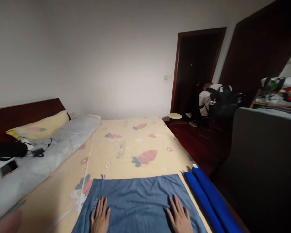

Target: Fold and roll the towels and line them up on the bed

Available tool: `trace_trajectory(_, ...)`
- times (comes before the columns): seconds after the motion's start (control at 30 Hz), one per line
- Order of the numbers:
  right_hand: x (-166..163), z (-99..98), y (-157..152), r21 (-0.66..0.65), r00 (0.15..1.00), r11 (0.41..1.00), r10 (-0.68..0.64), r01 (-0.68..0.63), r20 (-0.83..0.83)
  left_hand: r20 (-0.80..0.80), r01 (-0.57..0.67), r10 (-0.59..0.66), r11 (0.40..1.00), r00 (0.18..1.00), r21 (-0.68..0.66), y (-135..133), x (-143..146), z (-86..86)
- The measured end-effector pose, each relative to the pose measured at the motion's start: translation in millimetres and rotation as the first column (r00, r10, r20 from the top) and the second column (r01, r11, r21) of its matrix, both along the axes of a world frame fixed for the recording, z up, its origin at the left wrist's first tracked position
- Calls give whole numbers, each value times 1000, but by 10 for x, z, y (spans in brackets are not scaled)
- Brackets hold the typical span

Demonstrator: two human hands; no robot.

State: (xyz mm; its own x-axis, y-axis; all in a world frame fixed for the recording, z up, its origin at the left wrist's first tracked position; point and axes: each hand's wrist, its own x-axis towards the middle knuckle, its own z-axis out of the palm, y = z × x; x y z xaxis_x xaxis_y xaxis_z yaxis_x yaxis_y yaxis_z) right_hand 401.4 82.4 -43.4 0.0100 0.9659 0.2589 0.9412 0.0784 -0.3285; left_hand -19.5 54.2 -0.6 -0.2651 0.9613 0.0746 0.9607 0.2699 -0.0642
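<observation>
Grey-blue cloth [138,207] is laid out flat on the bed [126,145], right in front of me; near edge runs out of view. Left hand [100,216] palm down on its left part, next to some pale lettering. Right hand [180,217] palm down on its right part. Fingers on both: extended, slightly spread, thumbs angled inward, pinching nothing. Hands well apart, bare cloth between them. Shallow wrinkles across the cloth, more toward its far right. Small white tag [104,177] sticks out at the far edge, left end.

Just right of the cloth: two long blue rolls [210,204], side by side along the bed edge. Bed sheet is pale yellow, carrot print.

Left side: long grey bundle [70,152] lying across the bed, with a phone [9,169] and a black cylindrical item [8,149] on it. Yellow pillow [45,126] behind, against the dark headboard [26,108].

Beyond the bed: round stool [175,116], then a person [205,101] bent over by the dark door [196,64], partly hidden by a black bag [224,103]. Grey chair back [269,149] on my right.
</observation>
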Motion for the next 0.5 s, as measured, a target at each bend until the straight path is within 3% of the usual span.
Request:
trace_trajectory(0.07, -376, 134, 128, -24, 992, 993, 117, -118, -45, 56, 118, -120, 992, 991, 35, 164, 378, -36)
trace_trajectory(0.17, -910, 281, 389, -84, 936, 935, 335, -344, -104, 192, 341, -345, 938, 919, 53, 500, 979, -98)
trace_trajectory(0.27, -1085, 313, 672, -169, 899, 884, 423, -437, -112, 284, 448, -428, 894, 858, -10, 843, 1246, -120)
trace_trajectory(0.37, -808, 292, 935, -209, 929, 905, 365, -371, -69, 271, 449, -414, 890, 869, -79, 1083, 1015, -56)
trace_trajectory(0.5, -198, 263, 1185, -201, 975, 956, 222, -216, 8, 194, 279, -260, 957, 946, -80, 1203, 336, 66)
